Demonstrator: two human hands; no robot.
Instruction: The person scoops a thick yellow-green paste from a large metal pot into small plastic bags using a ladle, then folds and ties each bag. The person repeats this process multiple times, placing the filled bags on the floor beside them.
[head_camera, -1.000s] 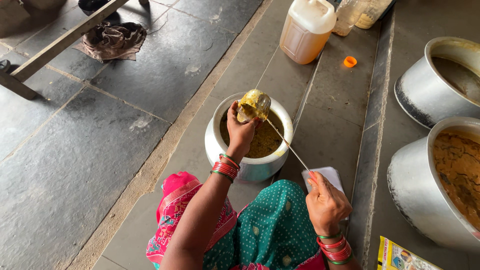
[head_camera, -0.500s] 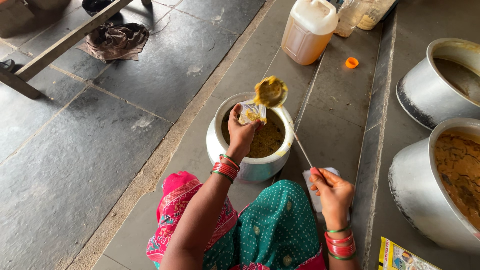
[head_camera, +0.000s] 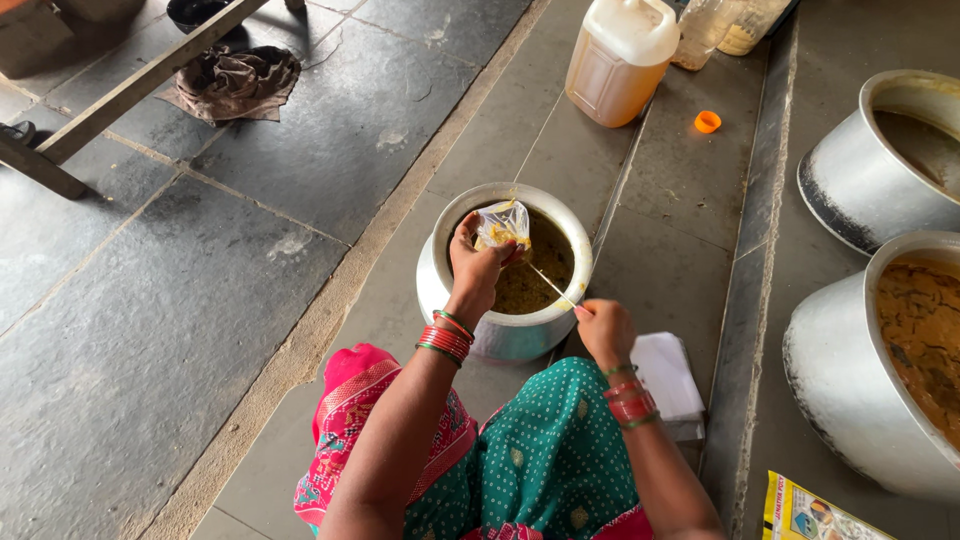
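**Bag held over the pot as ladle dips in**

A seated person in a green dotted garment with pink trim works over a round metal pot (head_camera: 505, 335) on a stone floor. The right hand (head_camera: 604, 330), ringed with red bangles at the wrist, is closed around the thin handle of a ladle (head_camera: 549, 283) whose far end reaches down into the yellowish-brown food in the pot. Just beside that hand, on the floor, lies a white stack (head_camera: 668, 375) of flat sheets or bags. The left hand (head_camera: 478, 268), also bangled, is raised over the pot's mouth, fingers pinching a small clear plastic bag (head_camera: 502, 226) that holds some of the same food. At the right edge stand two larger metal pots, the nearer (head_camera: 850, 380) filled with brown food. Farther back, an orange cap (head_camera: 707, 122) lies on the stone near a plastic jug (head_camera: 620, 60) of amber liquid. A crumpled dark cloth (head_camera: 232, 82) lies at far left.
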